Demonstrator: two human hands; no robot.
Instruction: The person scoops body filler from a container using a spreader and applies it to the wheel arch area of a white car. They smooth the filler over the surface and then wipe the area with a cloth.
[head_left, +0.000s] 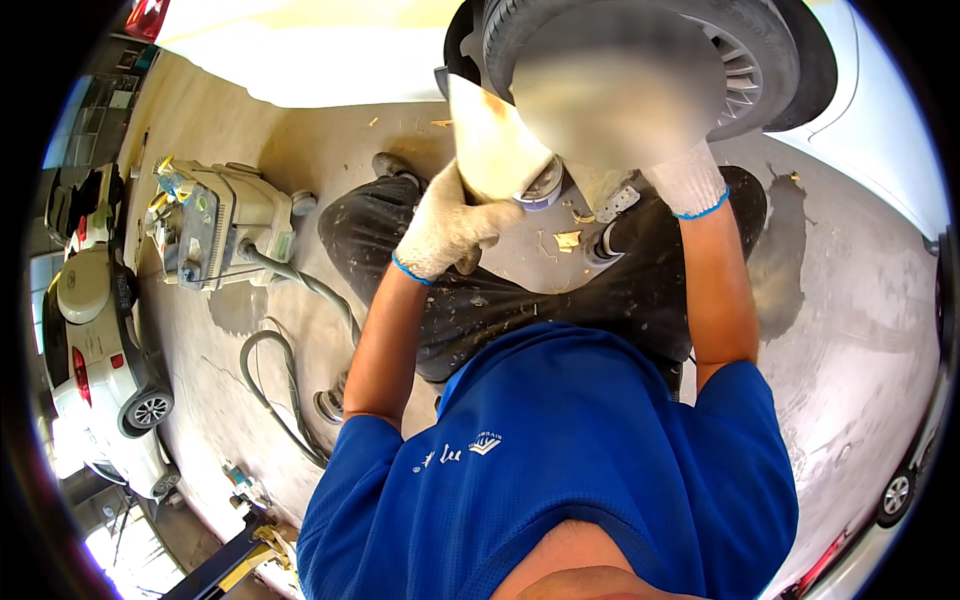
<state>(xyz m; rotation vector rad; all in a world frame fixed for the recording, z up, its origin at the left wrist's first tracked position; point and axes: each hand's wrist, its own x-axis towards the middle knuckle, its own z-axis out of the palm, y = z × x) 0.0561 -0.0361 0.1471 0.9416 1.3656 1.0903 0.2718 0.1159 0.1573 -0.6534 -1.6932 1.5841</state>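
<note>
I crouch on a concrete floor in a blue shirt and dark trousers, facing a car wheel [745, 60]. Both hands wear white knit gloves with blue cuffs. My left hand [448, 228] grips the lower edge of a cream sheet of paper [492, 135] held up against the wheel. A roll of tape [541, 186] sits just right of that hand, below the paper. My right hand [688, 180] is raised to the wheel's lower edge. Its fingers disappear into a blurred patch, so what it holds is hidden.
A pale dust-extractor machine [215, 222] stands on the left, its grey hose [285, 385] looping to a sander [330, 402] near my left elbow. Paper scraps [567, 240] lie by my knees. A white car [100, 345] is parked far left, with white bodywork [880, 130] at right.
</note>
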